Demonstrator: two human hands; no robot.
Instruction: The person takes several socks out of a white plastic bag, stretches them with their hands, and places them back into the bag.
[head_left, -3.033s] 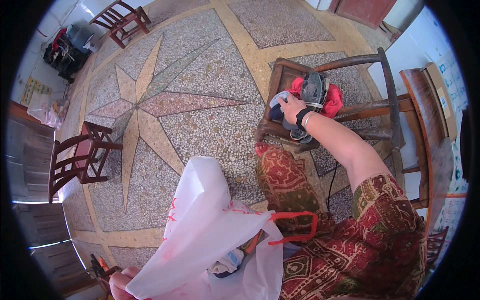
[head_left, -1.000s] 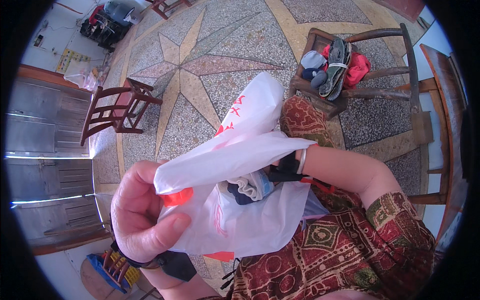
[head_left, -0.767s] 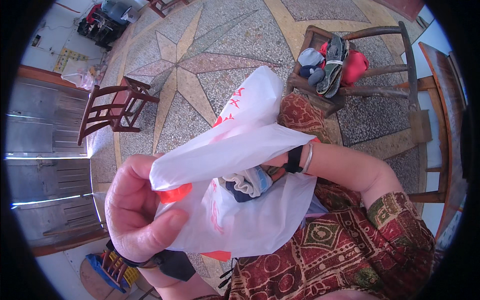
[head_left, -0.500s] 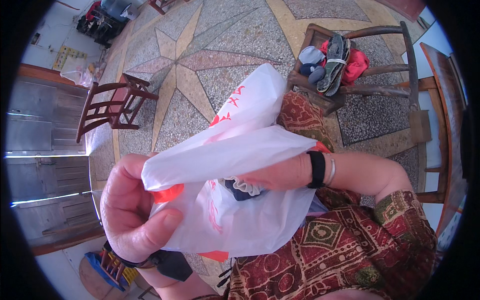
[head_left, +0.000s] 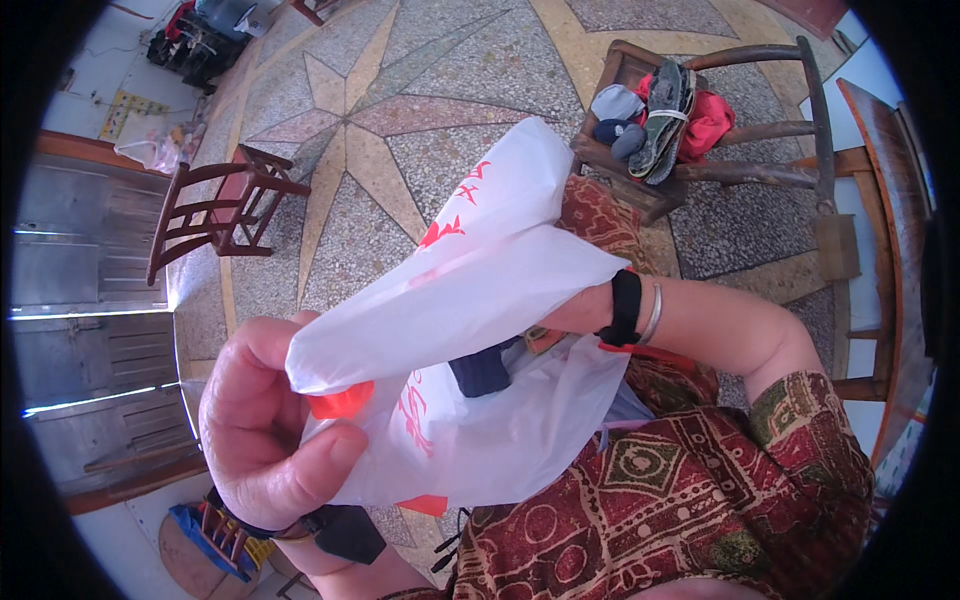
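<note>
A white plastic bag (head_left: pixel 480 290) with red print is held up in front of me over my lap. My left hand (head_left: pixel 265 430) pinches its edge and an orange-red handle at the lower left. My right hand (head_left: pixel 583 312) reaches into the bag's mouth from the right. Its fingers are hidden by the plastic, and only the wrist shows, with a black band (head_left: pixel 626 308) and a silver bangle. A dark piece of cloth (head_left: pixel 482 368) shows inside the bag near that hand.
A wooden chair (head_left: pixel 650 195) stands ahead on the right, carrying sandals (head_left: pixel 665 115), a red cloth (head_left: pixel 712 122) and grey-blue bundles. Another wooden chair (head_left: pixel 225 205) stands to the left on the star-patterned stone floor (head_left: pixel 390 110). Wooden furniture (head_left: pixel 880 200) lines the right side.
My right hand left the pile on the chair and came back into the bag with cloth. My left hand lifted the bag higher and keeps its mouth apart.
</note>
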